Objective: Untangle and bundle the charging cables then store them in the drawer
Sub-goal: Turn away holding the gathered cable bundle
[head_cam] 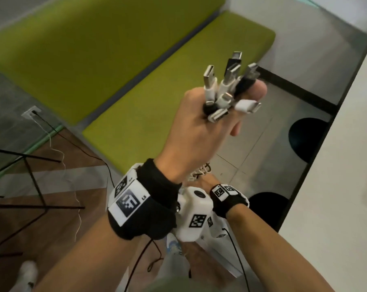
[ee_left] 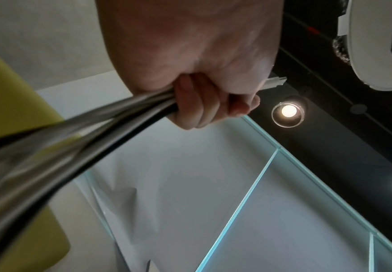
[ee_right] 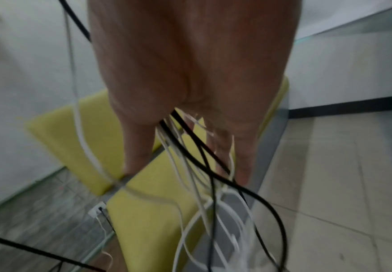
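Observation:
My left hand is raised and grips a bunch of charging cables just below their ends. Several white and black USB plugs stick up out of the fist. In the left wrist view the left hand is curled round the cables, which run down to the left, blurred. My right hand is lower, mostly hidden behind the left wrist camera. In the right wrist view the right hand points down, and the white and black cables pass between thumb and fingers and hang in loose loops. No drawer is in view.
A green bench cushion lies ahead and below. A white countertop runs along the right, with black round stool bases under it. A black metal frame stands at the left. A floor socket has two thin cables plugged in.

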A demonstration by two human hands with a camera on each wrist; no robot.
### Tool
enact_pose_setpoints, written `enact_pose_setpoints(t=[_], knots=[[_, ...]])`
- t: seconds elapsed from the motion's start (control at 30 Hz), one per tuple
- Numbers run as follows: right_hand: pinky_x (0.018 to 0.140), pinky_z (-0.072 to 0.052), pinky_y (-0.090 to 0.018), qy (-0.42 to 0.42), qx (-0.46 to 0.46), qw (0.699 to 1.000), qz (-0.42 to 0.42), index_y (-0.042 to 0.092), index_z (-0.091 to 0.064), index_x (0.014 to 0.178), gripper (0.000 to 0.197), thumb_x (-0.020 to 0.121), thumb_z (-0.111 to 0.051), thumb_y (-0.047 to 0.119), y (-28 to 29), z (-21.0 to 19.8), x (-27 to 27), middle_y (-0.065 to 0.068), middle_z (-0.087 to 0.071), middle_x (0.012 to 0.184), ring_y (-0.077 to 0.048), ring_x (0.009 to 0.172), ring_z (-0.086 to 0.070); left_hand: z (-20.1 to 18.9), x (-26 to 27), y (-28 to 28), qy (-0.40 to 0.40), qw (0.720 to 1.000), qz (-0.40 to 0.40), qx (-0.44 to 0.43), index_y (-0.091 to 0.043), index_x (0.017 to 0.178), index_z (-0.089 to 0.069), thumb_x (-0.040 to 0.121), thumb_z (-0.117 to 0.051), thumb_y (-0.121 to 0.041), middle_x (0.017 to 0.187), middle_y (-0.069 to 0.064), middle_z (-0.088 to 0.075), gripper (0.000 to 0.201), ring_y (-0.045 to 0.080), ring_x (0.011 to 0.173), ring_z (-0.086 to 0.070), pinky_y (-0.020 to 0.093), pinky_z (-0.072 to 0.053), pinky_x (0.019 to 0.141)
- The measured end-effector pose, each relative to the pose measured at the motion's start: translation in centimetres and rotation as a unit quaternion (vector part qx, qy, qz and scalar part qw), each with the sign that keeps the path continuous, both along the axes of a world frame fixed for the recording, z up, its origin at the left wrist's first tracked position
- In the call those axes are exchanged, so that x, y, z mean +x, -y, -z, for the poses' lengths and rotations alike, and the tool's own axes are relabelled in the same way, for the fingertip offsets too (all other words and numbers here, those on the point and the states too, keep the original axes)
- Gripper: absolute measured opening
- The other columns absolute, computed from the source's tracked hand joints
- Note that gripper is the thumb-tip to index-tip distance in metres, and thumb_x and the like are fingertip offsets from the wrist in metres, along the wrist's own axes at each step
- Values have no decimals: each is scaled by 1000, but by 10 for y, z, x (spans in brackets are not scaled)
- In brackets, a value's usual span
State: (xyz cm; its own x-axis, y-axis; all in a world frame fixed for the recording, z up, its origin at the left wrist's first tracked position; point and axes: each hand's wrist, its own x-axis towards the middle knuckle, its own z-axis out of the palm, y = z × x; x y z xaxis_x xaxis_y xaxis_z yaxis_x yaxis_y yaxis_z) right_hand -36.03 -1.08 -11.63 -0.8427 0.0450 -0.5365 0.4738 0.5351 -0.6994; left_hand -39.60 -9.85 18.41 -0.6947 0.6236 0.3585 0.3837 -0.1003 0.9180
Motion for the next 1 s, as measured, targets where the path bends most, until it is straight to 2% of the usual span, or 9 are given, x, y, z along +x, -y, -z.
enact_pose_setpoints(t=[0.1,0.2,0.33,0.47,0.57,0.7,0.77,0.87,1.0], knots=[[88,-39,-15,-66,-64,996,12,22,-44,133,66,77,-78,32,1,-57,16,13,-48,120,-13,112,-50,13,-7,9,12,1000,0,-25,-37,61,-52,96,-52,-18,47,-14,-45,39,-1,40,-42,10,-31,48],[82,-46,-16,-154,-94,983,45,31,-44,130,71,71,-83,41,4,-113,36,16,-55,118,-5,102,-56,23,-7,15,39,999,17,-24,-39,59,-52,97,-50,-19,45,-14,-46,43,-2,40,-42,9,-32,48],[59,-44,-19,-253,-83,961,70,31,-55,84,20,83,-74,24,18,-145,38,21,-57,70,0,62,-53,19,2,8,50,998,20,-34,-24,55,-44,100,-45,-16,44,-13,-42,46,-1,39,-40,11,-31,48],[73,-53,-37,-142,5,988,67,20,-66,87,15,93,-58,31,19,-87,31,5,-70,78,-15,74,-65,9,5,2,39,999,32,-10,-22,56,-43,101,-44,-21,45,-13,-40,45,0,38,-39,11,-30,47],[86,-54,-45,2,26,998,53,15,-72,94,39,85,-51,47,13,-32,27,-10,-72,95,-27,89,-67,0,3,3,60,997,48,30,-18,55,-39,97,-40,-27,45,-8,-38,44,4,36,-35,15,-28,44],[75,-49,-34,74,59,995,-3,24,-58,75,22,94,-52,34,10,-1,21,-10,-66,92,-28,82,-60,-19,-5,3,49,994,59,72,-20,55,-40,97,-47,-30,46,-11,-39,44,1,35,-35,13,-28,42],[85,-50,-38,98,74,992,-25,20,-61,96,14,96,-54,32,9,6,17,-14,-65,105,-31,95,-60,-24,-11,-1,24,995,69,75,-23,55,-42,96,-46,-23,45,-17,-40,42,-2,35,-36,11,-28,43],[93,-49,-41,80,76,994,-21,14,-52,128,45,90,-63,37,7,-8,5,-14,-62,121,-34,110,-59,-16,-16,-8,-42,997,58,23,-37,67,-48,96,-51,-9,47,-19,-42,41,-3,38,-41,11,-29,46],[93,-46,-33,25,99,994,-26,21,-33,145,73,84,-72,24,-17,-59,-1,-10,-58,131,-32,116,-56,3,-19,-4,-34,999,13,-10,-39,61,-49,93,-52,-21,43,-17,-45,37,-1,39,-43,14,-32,49]])
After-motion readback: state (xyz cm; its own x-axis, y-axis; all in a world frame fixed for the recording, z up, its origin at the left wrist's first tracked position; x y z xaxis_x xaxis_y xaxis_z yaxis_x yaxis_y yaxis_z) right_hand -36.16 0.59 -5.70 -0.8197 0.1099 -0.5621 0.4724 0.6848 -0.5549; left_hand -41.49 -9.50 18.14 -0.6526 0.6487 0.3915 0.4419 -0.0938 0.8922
